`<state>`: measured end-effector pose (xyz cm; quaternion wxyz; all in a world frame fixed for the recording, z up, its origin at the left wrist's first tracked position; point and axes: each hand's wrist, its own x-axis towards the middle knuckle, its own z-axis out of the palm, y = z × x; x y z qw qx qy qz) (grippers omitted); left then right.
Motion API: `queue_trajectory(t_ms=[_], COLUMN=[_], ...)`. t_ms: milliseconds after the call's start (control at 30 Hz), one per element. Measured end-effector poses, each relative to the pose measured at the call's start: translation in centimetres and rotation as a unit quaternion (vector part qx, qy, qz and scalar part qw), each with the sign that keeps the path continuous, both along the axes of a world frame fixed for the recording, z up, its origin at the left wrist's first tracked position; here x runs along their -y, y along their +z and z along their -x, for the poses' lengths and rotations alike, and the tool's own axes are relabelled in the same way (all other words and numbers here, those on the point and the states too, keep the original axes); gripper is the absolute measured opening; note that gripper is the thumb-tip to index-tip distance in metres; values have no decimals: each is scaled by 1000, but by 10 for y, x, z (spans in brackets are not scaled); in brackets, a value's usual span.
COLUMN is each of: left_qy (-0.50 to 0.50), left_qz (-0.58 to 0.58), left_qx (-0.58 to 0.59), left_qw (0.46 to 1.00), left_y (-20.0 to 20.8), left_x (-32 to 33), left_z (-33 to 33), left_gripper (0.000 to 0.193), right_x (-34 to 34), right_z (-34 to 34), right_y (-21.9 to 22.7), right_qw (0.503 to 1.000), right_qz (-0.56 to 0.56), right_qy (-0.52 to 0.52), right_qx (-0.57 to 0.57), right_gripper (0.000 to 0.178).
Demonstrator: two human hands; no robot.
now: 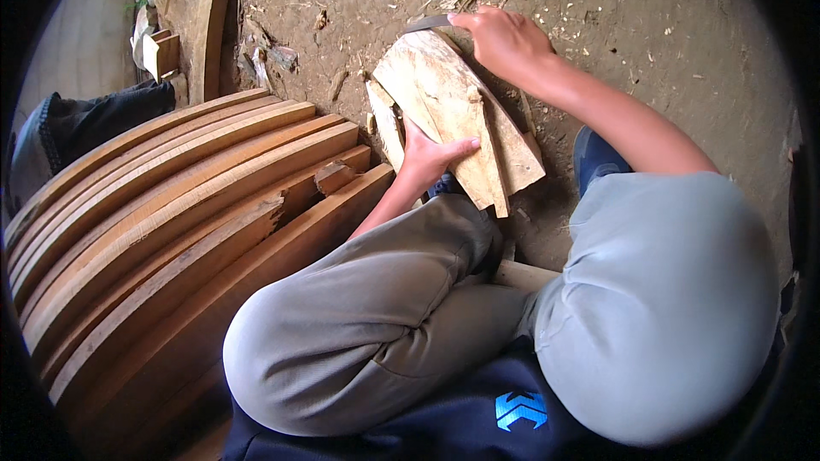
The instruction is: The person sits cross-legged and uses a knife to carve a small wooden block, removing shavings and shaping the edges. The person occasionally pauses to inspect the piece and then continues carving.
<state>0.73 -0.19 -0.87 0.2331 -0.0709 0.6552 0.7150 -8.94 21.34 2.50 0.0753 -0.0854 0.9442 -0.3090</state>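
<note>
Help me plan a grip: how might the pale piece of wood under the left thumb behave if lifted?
The pale piece of wood would probably be stiff, since it looks like solid timber. It may balance unevenly, as it narrows toward the person. Its rough, uneven face suggests little slipping.

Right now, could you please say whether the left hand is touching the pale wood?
Touching: the head view shows the left hand's thumb lying across the pale wood.

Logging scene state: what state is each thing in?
Left hand: closed on pale wood, thumb on top
Right hand: closed on dark curved tool
Dark curved tool: at the wood's far end, contact unclear
Pale wood: rough-edged
Brown planks: lying side by side, one jagged-ended
Wood chips: scattered
</note>
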Motion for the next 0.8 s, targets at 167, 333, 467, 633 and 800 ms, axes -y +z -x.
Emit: queue_trajectory(t_ms=[167, 333, 467, 633, 800], left_qy=[-8, -4, 0, -16, -2], left_qz=[0, -14, 1, 16, -8], left_qx=[-15, -20, -19, -11, -19], left_qw=[1000, 1000, 1000, 1000, 1000], left_y=[-2, -2, 1, 3, -4], left_x=[0, -2, 0, -1, 1], left_z=[0, 1, 0, 3, 1], left_gripper=[97, 97, 97, 98, 102], right_x=[-12, 8, 3, -23, -3], right_z=[-27, -1, -4, -37, -12], right_y=[3, -1, 0, 6, 1], right_qw=[1000, 998, 999, 999, 997], right_qz=[-9, -61, -28, -44, -60], right_qy=[-9, 14, 1, 13, 23], right_qx=[1, -30, 18, -16, -39], right_gripper=[47, 48, 50, 49, 46])
